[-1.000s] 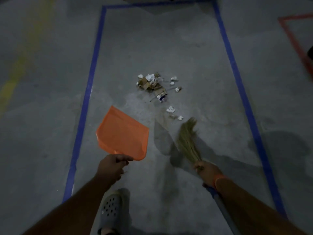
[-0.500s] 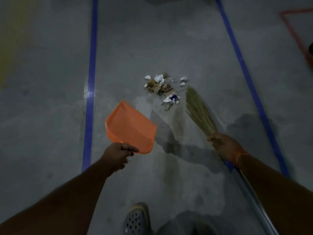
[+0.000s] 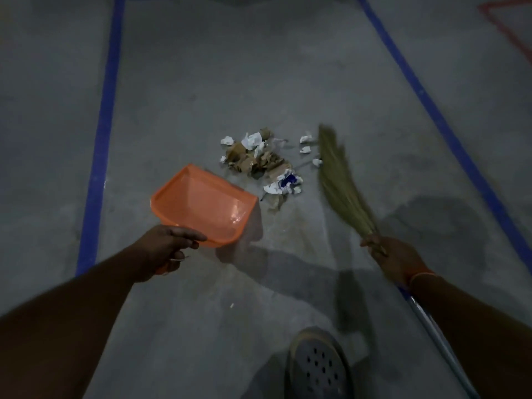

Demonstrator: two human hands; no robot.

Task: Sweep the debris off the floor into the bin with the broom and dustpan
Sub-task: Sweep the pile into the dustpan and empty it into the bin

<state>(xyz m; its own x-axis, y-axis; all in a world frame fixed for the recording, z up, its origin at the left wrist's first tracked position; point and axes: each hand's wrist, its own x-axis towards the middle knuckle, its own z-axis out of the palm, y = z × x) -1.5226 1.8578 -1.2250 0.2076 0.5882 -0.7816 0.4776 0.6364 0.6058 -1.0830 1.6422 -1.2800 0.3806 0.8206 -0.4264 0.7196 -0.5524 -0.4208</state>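
Standing nearest the camera, a perforated grey shoe (image 3: 318, 367) rests on the grey concrete floor (image 3: 201, 326) at the bottom edge, between the two forearms that reach forward.

The left hand (image 3: 164, 250) has its fingers curled round the near end of the orange dustpan (image 3: 203, 204), gripping it by the handle, which the hand mostly hides. The pan tilts away from the hand, its open mouth turned toward the debris and its far edge just short of the nearest scraps.

The right hand (image 3: 395, 259), with an orange band at the wrist, is closed round the broom (image 3: 341, 185) where the straw bristles meet the shaft; the metal shaft runs back under the forearm toward the lower right. The bristles fan forward and leftward from the hand, blurred, their tips beside the right-hand scraps of the pile.

The debris (image 3: 263, 162), a loose heap of torn brown card, white paper bits and one blue-printed piece, lies on the floor beyond both hands, between the dustpan's mouth on its left and the broom's bristles on its right.

Blue tape lines (image 3: 103, 145) border the floor on either side, and a red tape outline (image 3: 509, 27) shows at the far upper right.
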